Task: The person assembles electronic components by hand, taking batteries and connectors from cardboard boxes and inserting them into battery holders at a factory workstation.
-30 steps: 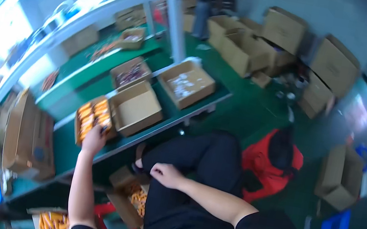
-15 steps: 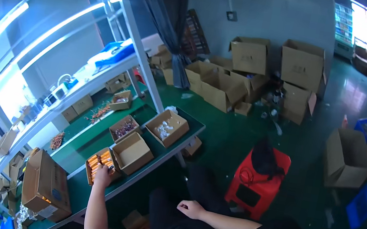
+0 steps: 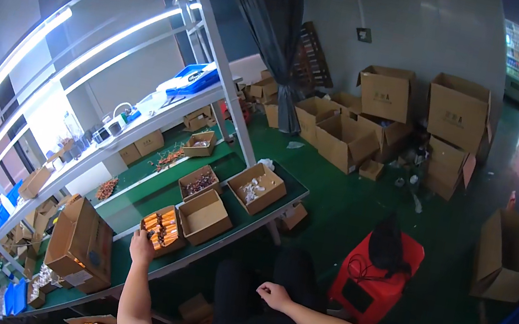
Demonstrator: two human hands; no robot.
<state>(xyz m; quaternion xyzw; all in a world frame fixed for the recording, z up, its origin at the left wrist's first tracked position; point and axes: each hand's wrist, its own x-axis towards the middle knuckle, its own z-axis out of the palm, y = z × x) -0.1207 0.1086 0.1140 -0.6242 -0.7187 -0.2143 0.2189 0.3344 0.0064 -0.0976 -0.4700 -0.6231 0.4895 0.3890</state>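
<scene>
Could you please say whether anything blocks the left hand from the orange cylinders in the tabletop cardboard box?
Nothing visible does from above: the left hand is at the rim of the open brown cardboard box holding orange cylinders.

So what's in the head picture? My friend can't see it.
A person's left hand is at a small cardboard box of orange pieces on a green bench. The right hand is loosely curled; a red stool stands farther right.
</scene>
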